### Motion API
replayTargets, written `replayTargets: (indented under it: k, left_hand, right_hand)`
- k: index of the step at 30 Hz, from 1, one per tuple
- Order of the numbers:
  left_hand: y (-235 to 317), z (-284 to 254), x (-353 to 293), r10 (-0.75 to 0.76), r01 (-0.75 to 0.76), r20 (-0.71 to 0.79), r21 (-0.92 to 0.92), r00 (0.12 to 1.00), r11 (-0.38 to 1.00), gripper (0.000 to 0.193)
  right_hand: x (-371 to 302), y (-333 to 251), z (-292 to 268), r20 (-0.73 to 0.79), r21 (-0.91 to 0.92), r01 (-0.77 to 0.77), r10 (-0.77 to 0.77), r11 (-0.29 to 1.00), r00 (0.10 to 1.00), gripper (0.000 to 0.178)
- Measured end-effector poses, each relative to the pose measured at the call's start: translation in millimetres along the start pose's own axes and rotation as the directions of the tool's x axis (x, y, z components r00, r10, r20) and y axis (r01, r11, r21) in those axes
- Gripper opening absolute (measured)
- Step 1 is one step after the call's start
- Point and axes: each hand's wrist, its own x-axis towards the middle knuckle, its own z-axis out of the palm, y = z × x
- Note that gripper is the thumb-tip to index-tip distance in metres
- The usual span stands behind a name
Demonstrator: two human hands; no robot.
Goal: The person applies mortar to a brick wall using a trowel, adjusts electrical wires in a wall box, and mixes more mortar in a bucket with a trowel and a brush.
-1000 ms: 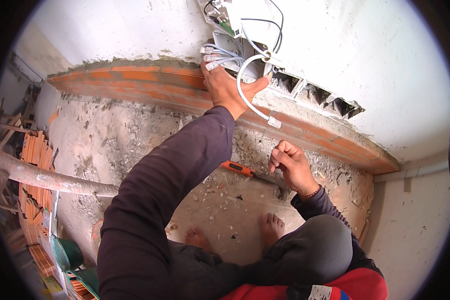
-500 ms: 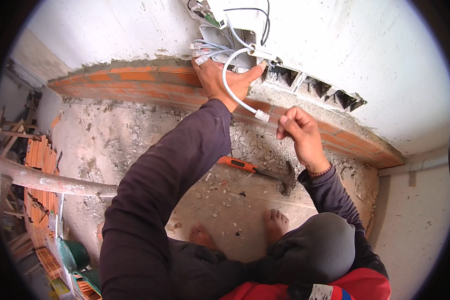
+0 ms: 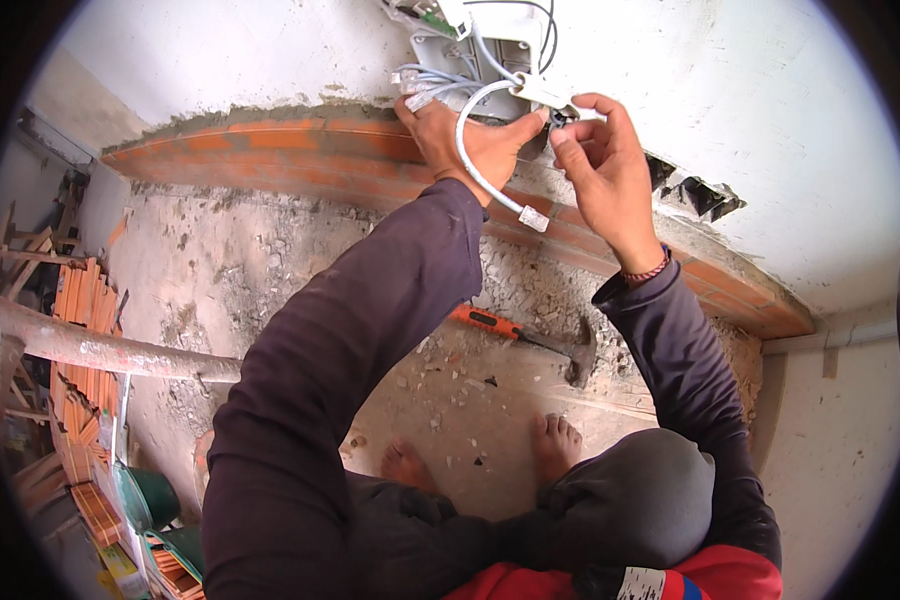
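A white plastic electrical box point(image 3: 515, 56) sits against the wall at the top, with grey network cables coming out of it. My left hand point(image 3: 470, 145) grips the box from below, its thumb stretched to the right and its fingers partly hidden behind several clear cable plugs point(image 3: 428, 92). One white network cable point(image 3: 462, 140) loops down in front of that hand, its clear plug point(image 3: 533, 218) hanging free. My right hand point(image 3: 610, 170) is at the box's lower right corner, thumb and fingers closed around something small and dark beside my left thumb.
A ledge of orange bricks point(image 3: 300, 150) runs along the wall's foot. Broken holes point(image 3: 708, 198) open in the wall to the right. On the rubble-strewn floor lies a claw hammer point(image 3: 540, 338) with an orange handle. A wooden pole point(image 3: 120, 345), stacked bricks and green buckets point(image 3: 148, 497) stand left.
My right hand has moved up from beside the hanging plug to the lower right corner of the box. My left hand stays under the box; the view has shifted slightly.
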Motion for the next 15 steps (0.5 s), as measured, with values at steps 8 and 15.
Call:
replayTargets:
  k: [8,15]
  left_hand:
    - [19,-6,-2,0.115,-0.099,-0.052,0.236,0.992,0.967,0.045]
    - [19,-6,-3,0.102,-0.078,-0.011,0.558,0.995,0.826,0.055]
  right_hand:
    - [30,-4,8,-0.038,-0.314,0.243,-0.268,0.918,0.963,0.030]
    - [36,-1,9,-0.072,-0.201,0.171,-0.189,0.965,0.979,0.031]
